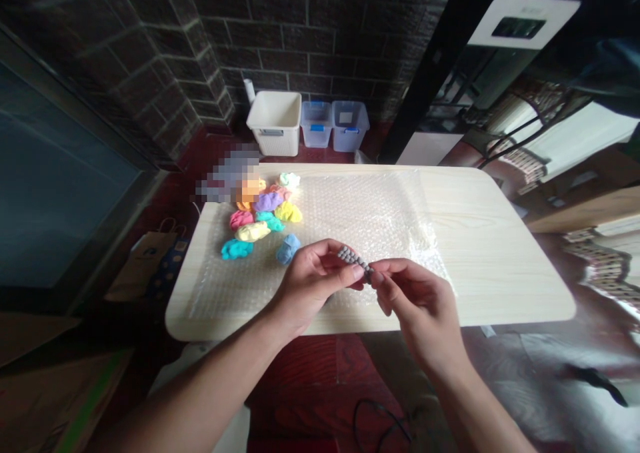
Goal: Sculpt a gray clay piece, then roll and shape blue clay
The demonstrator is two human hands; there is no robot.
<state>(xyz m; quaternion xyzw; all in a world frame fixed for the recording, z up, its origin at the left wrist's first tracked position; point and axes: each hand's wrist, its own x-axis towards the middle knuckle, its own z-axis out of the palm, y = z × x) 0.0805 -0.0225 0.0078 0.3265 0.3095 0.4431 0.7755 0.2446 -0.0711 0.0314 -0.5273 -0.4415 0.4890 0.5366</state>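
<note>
My left hand is closed on a strip of small grey clay balls, the thumb lying along its near side and the balls showing in rows above. At the strip's right end, the fingertips of my right hand pinch a grey bit; whether it is joined to the strip I cannot tell. Both hands are above the near part of the table. Just left of my left hand a blue lump of clay rests on bubble wrap. Further left lie several coloured clay lumps, among them a teal one and a purple one.
Bubble wrap covers much of the pale wooden table. Beyond its far edge a white bin and two clear tubs stand by the brick wall. A black-and-white upright machine is at the back right. Cardboard boxes sit to the right.
</note>
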